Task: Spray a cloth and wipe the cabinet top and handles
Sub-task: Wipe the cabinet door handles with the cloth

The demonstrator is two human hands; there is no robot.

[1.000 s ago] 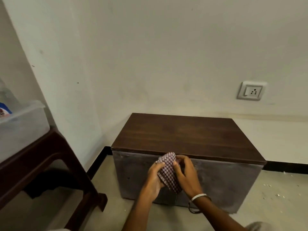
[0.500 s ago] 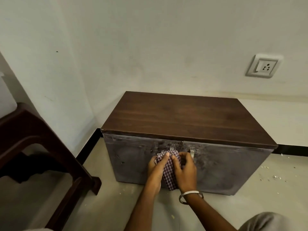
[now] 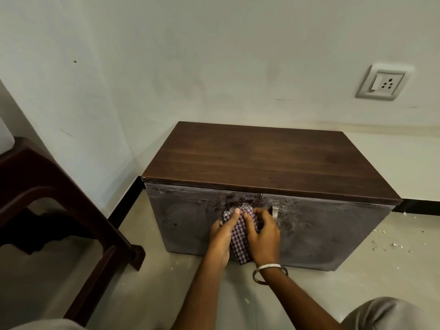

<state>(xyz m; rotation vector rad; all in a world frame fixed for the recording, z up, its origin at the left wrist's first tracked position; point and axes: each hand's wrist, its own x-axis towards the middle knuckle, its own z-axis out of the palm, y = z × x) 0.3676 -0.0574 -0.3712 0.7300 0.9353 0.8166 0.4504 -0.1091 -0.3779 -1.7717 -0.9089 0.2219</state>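
Cabinet [image 3: 273, 222], low, two doors, set on the floor [image 3: 166, 294] against the wall [image 3: 214, 55]; its dark wood-grain top [image 3: 269, 160] carries nothing and shows no streaks, so it may already be wiped, though that is only a guess. Door fronts grey and smeared. Dark chair or stool [image 3: 47, 198], part seen, stands to the left, well apart from the cabinet. Wall socket [image 3: 384, 82], upper right. Cloth [image 3: 240, 236], checked maroon and white, folded into a pad, lies against the left door just beside the centre seam, covering the spot where the left handle should be; that handle is hidden beneath it. Right handle [image 3: 275, 211], a small metal pull, is exposed just to the right of the cloth and not touched by it. Left hand [image 3: 222, 236], fingers curled over the cloth's left edge, clasps the pad and presses it to the door. Right hand [image 3: 263, 232], a metal bangle [image 3: 270, 272] on its wrist, fingers bent round the cloth's right edge, shares the hold. Both forearms reach forward and down from the person, wrists nearly level, hands close together. Judged progress: late stage, left handle under the cloth now; right handle looks left to do. No spray bottle in sight. Debris [image 3: 392, 245], small pale crumbs scattered on the floor at right.
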